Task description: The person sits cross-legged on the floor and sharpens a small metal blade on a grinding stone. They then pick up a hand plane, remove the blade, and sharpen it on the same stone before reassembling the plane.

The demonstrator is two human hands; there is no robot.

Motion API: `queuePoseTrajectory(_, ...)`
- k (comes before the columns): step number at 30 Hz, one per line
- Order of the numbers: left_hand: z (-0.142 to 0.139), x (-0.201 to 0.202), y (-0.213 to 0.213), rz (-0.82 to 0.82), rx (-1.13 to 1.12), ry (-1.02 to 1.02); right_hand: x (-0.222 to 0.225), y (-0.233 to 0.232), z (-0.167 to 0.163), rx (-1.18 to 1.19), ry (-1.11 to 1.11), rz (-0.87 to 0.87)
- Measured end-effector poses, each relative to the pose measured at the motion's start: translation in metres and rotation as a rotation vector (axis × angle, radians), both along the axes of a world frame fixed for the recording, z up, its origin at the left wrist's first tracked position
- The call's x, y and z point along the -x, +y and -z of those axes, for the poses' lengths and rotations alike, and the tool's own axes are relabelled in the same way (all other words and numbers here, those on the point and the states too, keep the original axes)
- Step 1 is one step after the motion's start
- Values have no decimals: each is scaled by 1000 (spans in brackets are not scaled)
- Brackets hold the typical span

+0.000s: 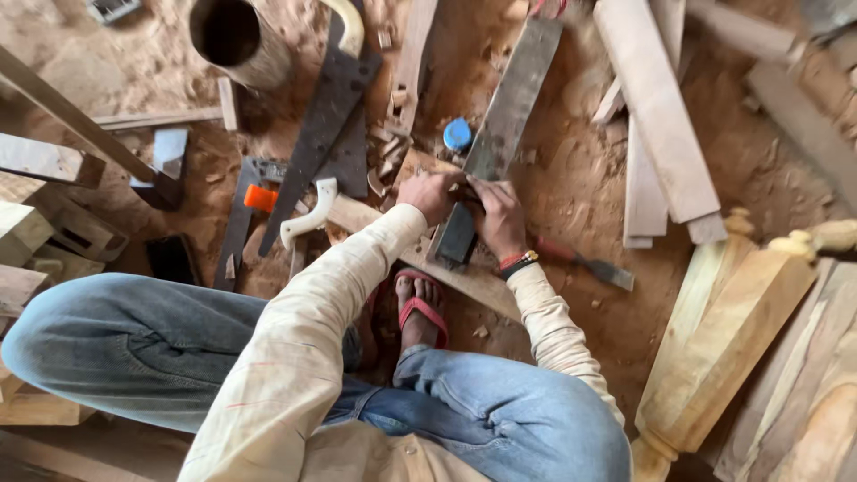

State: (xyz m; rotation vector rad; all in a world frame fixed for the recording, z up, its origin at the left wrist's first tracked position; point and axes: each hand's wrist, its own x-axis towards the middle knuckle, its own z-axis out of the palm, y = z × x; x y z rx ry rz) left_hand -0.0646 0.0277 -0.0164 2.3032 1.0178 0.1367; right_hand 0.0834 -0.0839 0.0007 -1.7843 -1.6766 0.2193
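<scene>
A long grey slab [509, 107] lies slanted on the sawdust floor, its dark near end [455, 239] resting on a pale wooden board [478, 284]. My left hand [430, 192] and my right hand [500, 219] meet over that near end, fingers curled and pressing down on it. Whatever small thing sits under the fingertips is hidden. A red and gold bracelet circles my right wrist. My foot in a red sandal [421, 311] stands on the floor just under the board.
Dark handsaws [323, 116] and a white saw handle [303, 219] lie to the left, with an orange-handled tool [259, 198]. A blue cap [457, 134], a red-handled chisel [582, 261], loose planks [661, 116], turned wooden legs [732, 330] and a hollow cylinder [237, 36] surround me.
</scene>
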Motion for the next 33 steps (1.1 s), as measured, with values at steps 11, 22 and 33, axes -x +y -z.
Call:
queuePoseTrajectory(11, 27, 41, -59, 85, -199, -16, 36, -58, 0, -78, 61, -91)
queuePoseTrajectory(22, -7, 62, -73, 160, 165, 68, 58, -71, 4, -84, -13, 2)
queuePoseTrajectory(33, -14, 3, -15, 95, 55, 51, 11, -6, -5, -78, -26, -9)
